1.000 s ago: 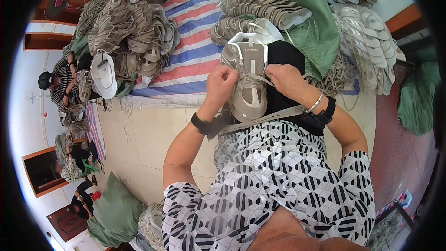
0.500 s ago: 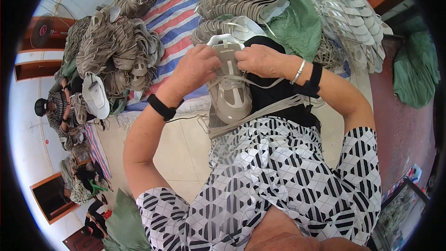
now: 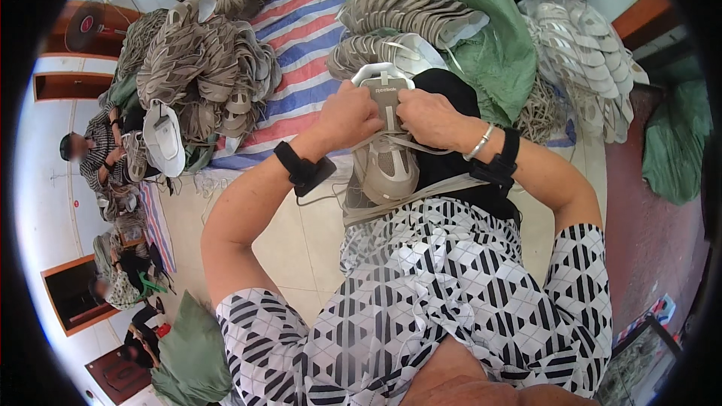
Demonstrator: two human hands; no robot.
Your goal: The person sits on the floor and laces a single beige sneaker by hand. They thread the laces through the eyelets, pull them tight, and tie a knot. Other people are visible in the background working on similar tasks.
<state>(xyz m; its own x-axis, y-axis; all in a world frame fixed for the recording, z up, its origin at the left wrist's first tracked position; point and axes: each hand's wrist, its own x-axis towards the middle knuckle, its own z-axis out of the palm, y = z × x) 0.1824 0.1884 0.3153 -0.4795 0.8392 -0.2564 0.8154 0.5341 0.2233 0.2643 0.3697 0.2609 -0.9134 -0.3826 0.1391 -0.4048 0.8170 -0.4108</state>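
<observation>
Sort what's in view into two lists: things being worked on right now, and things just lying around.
In hand:
- grey shoe on the lap
- its lace
- left hand and right hand, both at the shoe's tongue

Lying about:
- pile of grey uppers on the striped mat
- green sack
- white soles
- standing fan

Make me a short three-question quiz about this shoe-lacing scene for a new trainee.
1. True or false: both hands are on the grey shoe.
2. What lies under the heap of shoe uppers? A) a striped sheet B) a wooden bench C) a metal tray
3. Fill in: the left hand and the right hand pinch the shoe's pale ____.

Key
1. True: they meet at its tongue.
2. A, the striped sheet.
3. Laces.
</observation>
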